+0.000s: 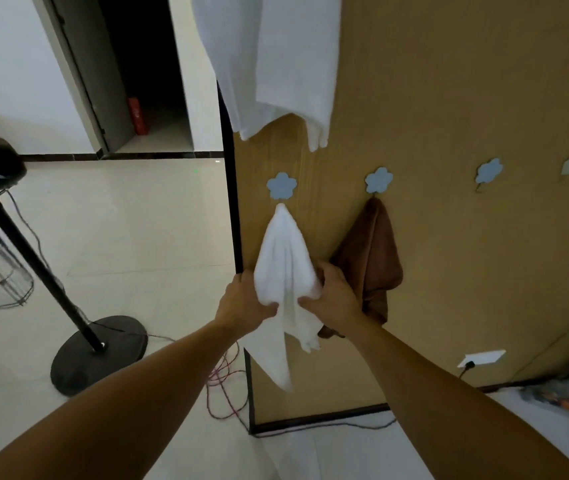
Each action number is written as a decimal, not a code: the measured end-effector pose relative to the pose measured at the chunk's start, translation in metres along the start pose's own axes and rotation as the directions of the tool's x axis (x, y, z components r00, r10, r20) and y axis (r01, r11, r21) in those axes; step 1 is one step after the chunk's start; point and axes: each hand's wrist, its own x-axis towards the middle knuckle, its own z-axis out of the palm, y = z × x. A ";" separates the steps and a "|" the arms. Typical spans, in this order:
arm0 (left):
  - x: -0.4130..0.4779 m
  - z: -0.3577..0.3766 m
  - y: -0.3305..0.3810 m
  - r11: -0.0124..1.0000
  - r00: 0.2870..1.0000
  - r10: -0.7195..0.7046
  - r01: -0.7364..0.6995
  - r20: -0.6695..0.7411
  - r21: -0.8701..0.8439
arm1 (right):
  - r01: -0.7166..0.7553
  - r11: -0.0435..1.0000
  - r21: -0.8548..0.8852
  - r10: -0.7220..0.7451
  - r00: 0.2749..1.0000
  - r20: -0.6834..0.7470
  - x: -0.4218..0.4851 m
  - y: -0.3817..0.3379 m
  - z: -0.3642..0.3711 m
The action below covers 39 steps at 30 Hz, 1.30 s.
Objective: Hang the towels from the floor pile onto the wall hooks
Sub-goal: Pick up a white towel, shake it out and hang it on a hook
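While the white towel [285, 258] hangs by its peak from the leftmost blue flower hook [281, 185] near the centre of the frame, both hands grip it lower down. The left hand [245, 299] bunches the left edge with its fingers curled behind the cloth and its thumb in front. The right hand [336, 296] pinches the right edge with its thumb across the front. The step in hand looks like settling this towel on its hook, and the tip seems to sit on the prong by only a small fold. Any tug should therefore go straight down and be gentle, because a pull outward from the wooden wall panel [449, 116] could slip it off. It would help to draw the two sides down evenly so the weight balances under the hook, then let go with one hand at a time and check that the cloth holds. The brown towel [373, 258] hangs on the second flower hook [379, 180] just to the right, partly behind the right hand. I cannot tell whether they touch, so that hand should come away without dragging it. Two more flower hooks [489, 171] toward the upper right carry nothing and can take the next towels. A larger white towel [269, 64] hangs at the top of the frame from something out of view. At the lower right edge a blurred heap [567, 400] may be the floor pile, though it is too smeared to be sure.
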 end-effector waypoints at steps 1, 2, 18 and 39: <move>-0.002 -0.002 -0.001 1.000 1.000 -0.006 0.006 -0.025 0.010 | -0.008 1.000 -0.023 0.007 1.000 -0.018 -0.009 -0.001 -0.005; -0.003 -0.004 -0.001 1.000 0.998 0.003 -0.002 -0.058 0.027 | -0.024 0.999 -0.046 0.022 0.999 -0.045 -0.018 -0.002 -0.010; -0.124 0.057 0.031 0.834 0.873 0.436 -0.483 0.219 0.266 | -0.602 0.798 0.025 0.579 0.755 -0.307 -0.278 0.018 -0.022; -0.543 0.276 0.148 0.475 0.059 0.320 -0.874 0.946 -0.106 | -0.889 0.232 0.394 0.939 0.099 -0.328 -0.768 0.125 -0.042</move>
